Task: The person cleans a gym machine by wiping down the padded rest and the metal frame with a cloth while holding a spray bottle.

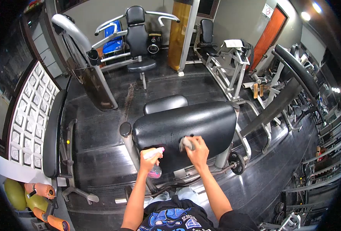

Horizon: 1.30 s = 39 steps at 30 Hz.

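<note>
- The left hand point(150, 158) was closed around the upper part of a spray bottle point(155, 172), whose pink nozzle pointed toward the large black pad point(186, 123).
- The bottle was near the pad's near left corner, its clear lower part showing below the hand, with some pink on it.
- The right hand point(198, 152) was gripping a bunched grey cloth point(186, 144) between thumb and fingers, on the near half of the large pad, right of its middle.
- The two hands were apart, the right one farther forward than the left.
- The large pad had a shiny surface and lay across a metal frame in front of the person; a smaller black pad point(166, 104) stood just beyond its far edge.
- A post with a rounded black cap point(125, 129) rose beside the large pad's left end.
- A bent bar point(216, 171) ran between the person and the large pad, with a black weight plate point(236, 163) near its right end.
- Beyond the pads stood an exercise machine with a black seat point(141, 65); to its left was a blue chair point(112, 40).
- A white towel point(233, 43) lay over another machine, near an orange door point(268, 36).
</note>
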Motion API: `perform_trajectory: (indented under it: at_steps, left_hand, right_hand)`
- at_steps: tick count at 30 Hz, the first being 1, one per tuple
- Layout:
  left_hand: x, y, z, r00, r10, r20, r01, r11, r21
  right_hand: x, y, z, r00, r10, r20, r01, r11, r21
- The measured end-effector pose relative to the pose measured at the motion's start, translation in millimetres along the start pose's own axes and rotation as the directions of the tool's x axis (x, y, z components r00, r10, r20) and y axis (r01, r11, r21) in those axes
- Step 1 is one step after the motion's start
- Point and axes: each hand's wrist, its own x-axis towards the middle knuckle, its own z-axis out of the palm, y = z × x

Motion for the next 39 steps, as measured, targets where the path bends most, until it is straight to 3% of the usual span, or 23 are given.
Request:
perform_trajectory:
  at_steps: [4, 6, 9, 15, 17, 21, 24, 31, 36, 39]
  left_hand:
    - [2, -2, -1, 1.0, 0.018, 0.008, -0.018, 1.0, 0.014]
    - [1, -1, -1, 1.0, 0.022, 0.004, -0.022, 0.999, 0.023]
    - [2, -2, -3, 1.0, 0.026, 0.004, -0.026, 0.999, 0.025]
    - [2, 1, -1, 1.0, 0.008, 0.004, -0.008, 1.0, 0.013]
    - [2, 2, -1, 1.0, 0.003, 0.009, -0.003, 1.0, 0.018]
    - [1, -1, -1, 1.0, 0.027, 0.002, -0.027, 0.999, 0.034]
    - [-1, 1, 1, 1.0, 0.031, -0.002, -0.031, 0.998, 0.056]
    - [-1, 3, 1, 0.999, 0.037, -0.001, -0.036, 0.992, 0.12]
    - [-2, 3, 4, 0.999, 0.029, -0.031, -0.026, 0.995, 0.094]
    - [-1, 1, 4, 0.999, 0.034, -0.042, -0.029, 0.994, 0.103]
  right_hand:
    - [35, -9, 2, 0.992, 0.093, -0.087, -0.089, 0.995, 0.049]
    - [30, -6, 8, 0.997, -0.013, -0.074, 0.013, 1.0, -0.008]
    - [-4, -2, 8, 0.999, -0.041, -0.017, 0.042, 0.999, 0.021]
    - [-32, 14, -3, 0.996, 0.088, 0.02, -0.089, 0.994, 0.065]
    - [-14, 18, -4, 0.983, 0.164, -0.077, -0.157, 0.983, 0.09]
    - [26, 5, -7, 0.982, 0.122, -0.146, -0.11, 0.99, 0.082]
    - [19, 0, 8, 0.992, 0.065, -0.109, -0.057, 0.996, 0.071]
    - [-41, 16, 1, 0.985, 0.174, -0.002, -0.173, 0.981, 0.086]
    - [4, 20, -5, 0.97, 0.221, -0.098, -0.21, 0.972, 0.106]
    - [32, 16, -2, 0.978, 0.15, -0.147, -0.138, 0.986, 0.089]
